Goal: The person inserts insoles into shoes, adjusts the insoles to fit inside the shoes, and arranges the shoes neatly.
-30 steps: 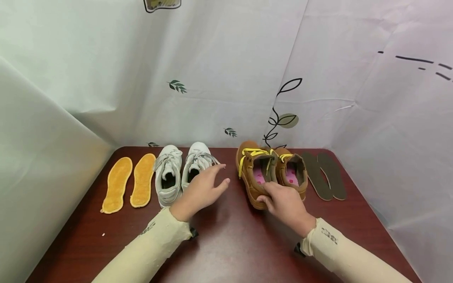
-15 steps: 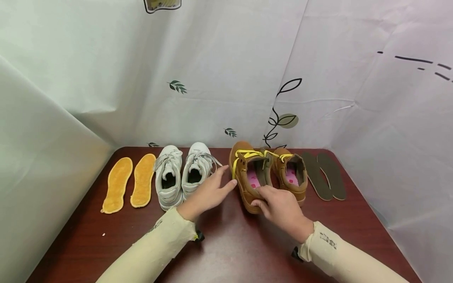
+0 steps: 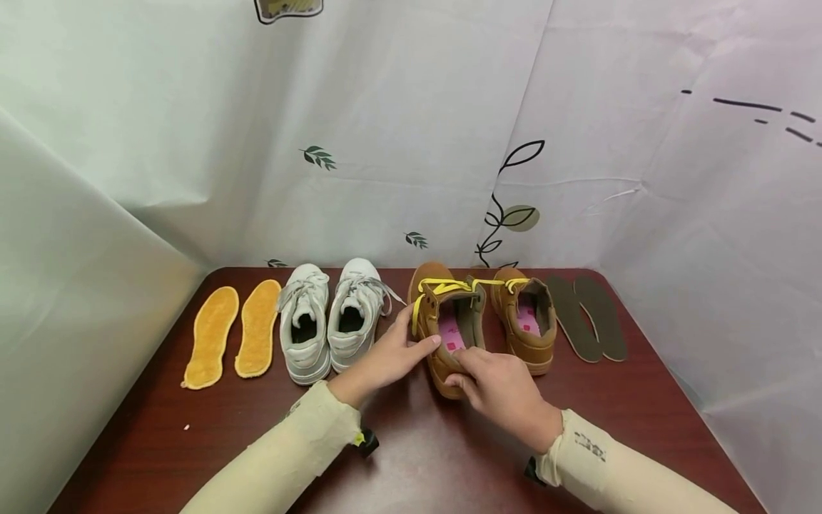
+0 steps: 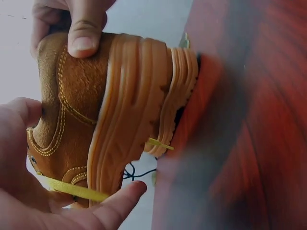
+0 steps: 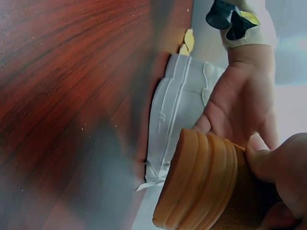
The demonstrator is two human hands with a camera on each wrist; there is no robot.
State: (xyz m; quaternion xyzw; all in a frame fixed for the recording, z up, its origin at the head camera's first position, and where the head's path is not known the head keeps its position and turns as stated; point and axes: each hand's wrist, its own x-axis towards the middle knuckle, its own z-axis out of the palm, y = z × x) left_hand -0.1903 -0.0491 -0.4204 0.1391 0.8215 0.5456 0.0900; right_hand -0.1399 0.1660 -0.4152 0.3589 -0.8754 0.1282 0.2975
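In the head view, my right hand (image 3: 504, 389) pinches the heel of a brown suede shoe (image 3: 429, 285), its thumb outside the collar and fingers inside. The left wrist view shows the sole of this shoe (image 4: 127, 100) held off the table. My left hand (image 3: 388, 357) touches the shoe's left side with fingers spread and fairly straight, thumb at the collar. Yellow laces (image 3: 443, 285) cross its front, and a pink patterned insole (image 3: 452, 334) shows inside. The matching brown shoe (image 3: 531, 353) stands to the right, also with a pink insole.
Two white sneakers (image 3: 308, 357) stand left of my hands. Two fuzzy orange insoles (image 3: 212, 335) lie farther left. On the far right lie two dark flat insoles (image 3: 600, 314). Pale cloth walls (image 3: 385, 143) enclose the back and sides of the reddish-brown table (image 3: 424, 471).
The right hand has drawn the brown shoe left and slightly nearer, apart from its mate. The left hand has moved right and now meets the shoe's side.
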